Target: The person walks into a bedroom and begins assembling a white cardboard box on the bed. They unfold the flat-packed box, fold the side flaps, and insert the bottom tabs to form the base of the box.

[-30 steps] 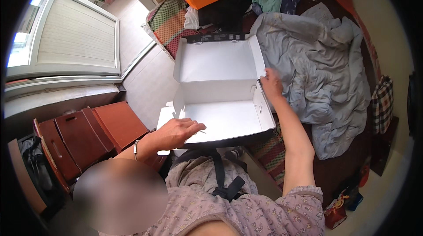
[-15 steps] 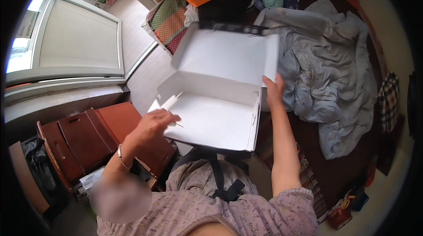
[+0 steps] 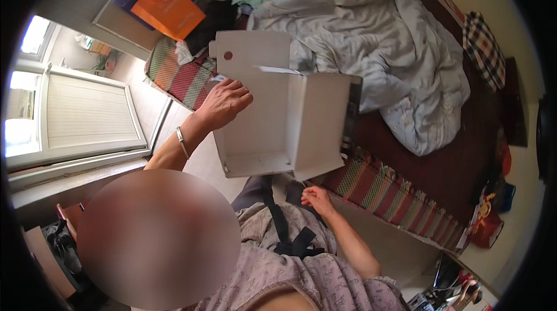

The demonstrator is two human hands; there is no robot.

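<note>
A white cardboard box (image 3: 258,131) hangs tilted in front of me, its inside facing me. One panel (image 3: 325,122) is folded out to the right, and a flap with a dark red round mark (image 3: 255,50) stands up at the far side. My left hand (image 3: 226,102), a bracelet on its wrist, is closed on the box's left edge; its fingertips are partly hidden. Below the box's near right corner is my right hand (image 3: 318,199), apart from the cardboard, its fingers loosely bent and holding nothing that I can see.
A bed with a dark red cover (image 3: 389,119) carries a crumpled pale quilt (image 3: 371,38) and a checked pillow (image 3: 483,50). An orange bag (image 3: 168,9) and clothes lie at the back. A white door (image 3: 93,114) stands at left. A blurred patch hides the lower left.
The box has turned from lying level to a steep tilt, its folded-out panel now at the right. My right hand has let go and dropped nearer my lap; my left hand now grips the edge.
</note>
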